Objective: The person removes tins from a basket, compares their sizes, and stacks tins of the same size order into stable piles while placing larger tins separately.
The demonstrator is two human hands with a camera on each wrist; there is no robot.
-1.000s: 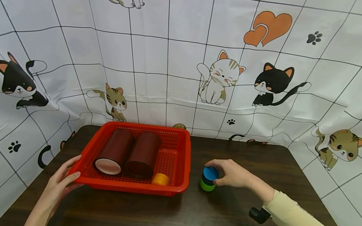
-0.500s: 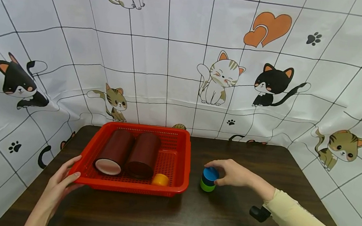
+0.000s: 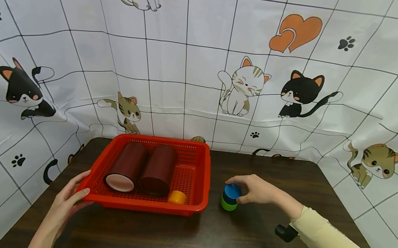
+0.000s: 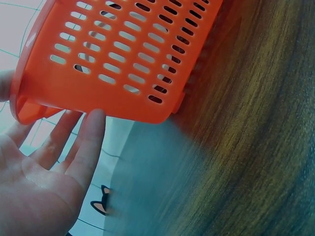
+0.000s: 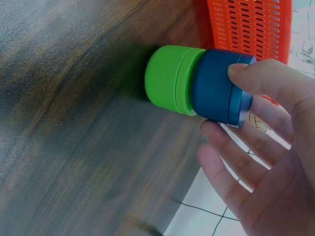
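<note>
My left hand grips the front left corner of a red plastic basket, thumb over the rim and fingers along the left side. In the left wrist view, fingertips touch the underside of the basket's rim beside its slotted wall. To the right of the basket, a small blue round jar sits on top of a bright green one. My right hand pinches the blue jar near its lid between thumb and fingers. The right wrist view shows the green jar standing on the table, with the blue jar against its top.
Inside the basket lie two dark brown cylinders, side by side, and a small yellow-orange round piece near the front wall. A cat-patterned white sheet rises behind the dark wooden table and along its sides.
</note>
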